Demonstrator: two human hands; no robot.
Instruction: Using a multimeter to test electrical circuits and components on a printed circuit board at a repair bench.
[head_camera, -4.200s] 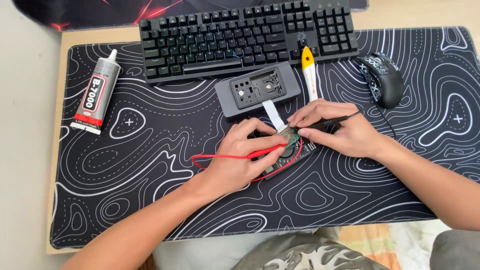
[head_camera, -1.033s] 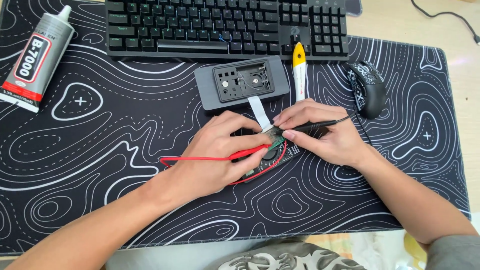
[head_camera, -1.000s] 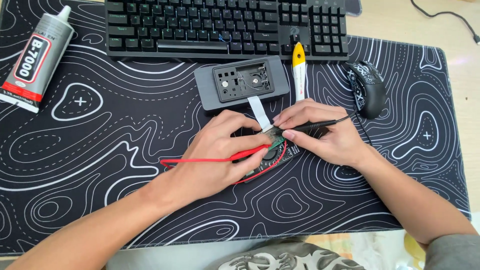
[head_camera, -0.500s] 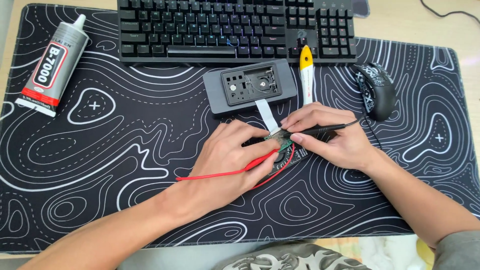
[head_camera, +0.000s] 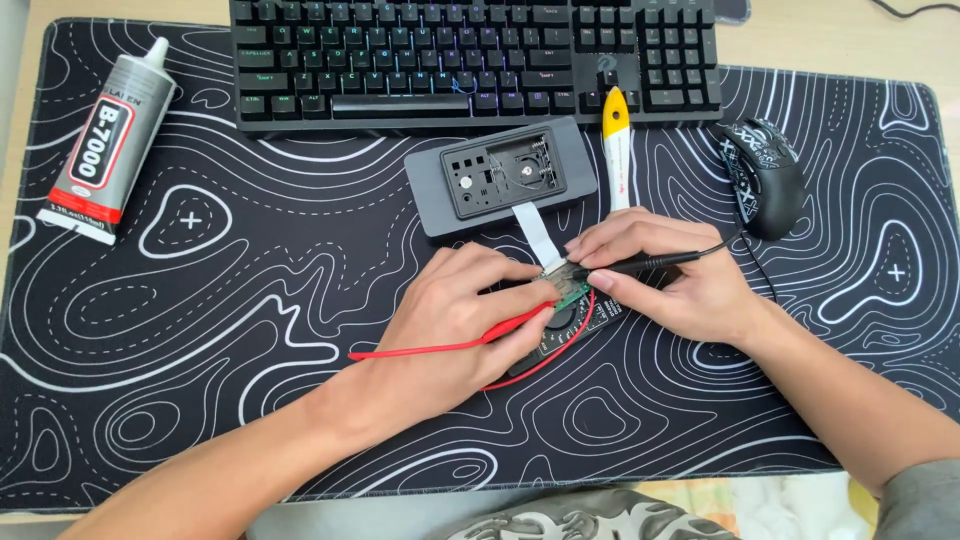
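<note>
Small green circuit board (head_camera: 572, 297) at mat centre, just below grey device housing (head_camera: 500, 176), joined to it by white flat ribbon cable (head_camera: 530, 228). Board lying over a dark meter body (head_camera: 562, 325), mostly hidden under the hands. Left hand (head_camera: 462, 318) closed around red test probe (head_camera: 512, 324), tip at board edge; red lead (head_camera: 420, 349) trailing left across the mat. Right hand (head_camera: 668, 275) pinching black test probe (head_camera: 632, 263) pen-style, tip meeting the board from the right; black lead running off toward the mouse (head_camera: 766, 176). Both tips close together on the board; exact contact points too small to tell. Black mat with white contour lines (head_camera: 200, 330) beneath everything. Keyboard (head_camera: 470, 55) along far edge. Yellow-and-white tool (head_camera: 617, 140) upright between housing and mouse. Glue tube (head_camera: 100, 140) at far left, tilted.
</note>
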